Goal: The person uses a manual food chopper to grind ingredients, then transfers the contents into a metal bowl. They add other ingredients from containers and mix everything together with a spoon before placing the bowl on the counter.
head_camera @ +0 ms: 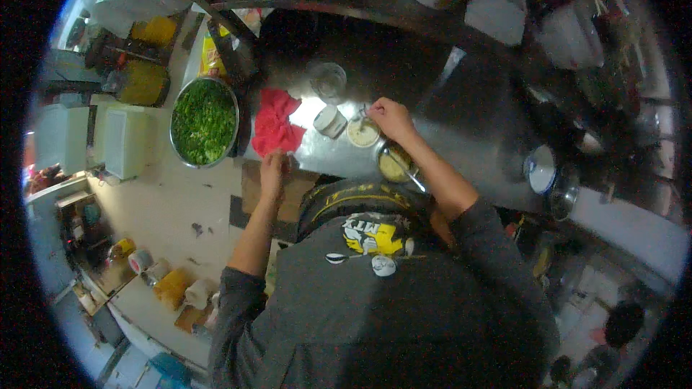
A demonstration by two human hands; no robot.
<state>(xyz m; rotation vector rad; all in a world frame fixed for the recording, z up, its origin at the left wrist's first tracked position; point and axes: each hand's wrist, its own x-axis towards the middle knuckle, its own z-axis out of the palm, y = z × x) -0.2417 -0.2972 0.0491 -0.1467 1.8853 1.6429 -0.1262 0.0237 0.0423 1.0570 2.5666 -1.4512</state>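
My right hand (392, 119) is over a small round tub (363, 135) of pale contents, its fingertips pinched on what looks like a small utensil (364, 111); blur hides its shape. Beside the tub, to its left, is a small white container or lid (330, 121). Close to my right forearm, a bowl (392, 166) of yellowish food has a metal spoon (411, 173) leaning in it. My left hand (274, 165) is at the table's near edge, against the lower end of a crumpled red cloth (277, 124). Whether its fingers grip the cloth is unclear.
A clear bowl (328, 81) stands farther back on the metal table (459, 135). Left of the table is a large metal basin (205, 121) of chopped greens. A white bowl (540, 169) sits at the right. A shelf edge (346, 11) crosses above the back. Someone's head (624, 324) shows lower right.
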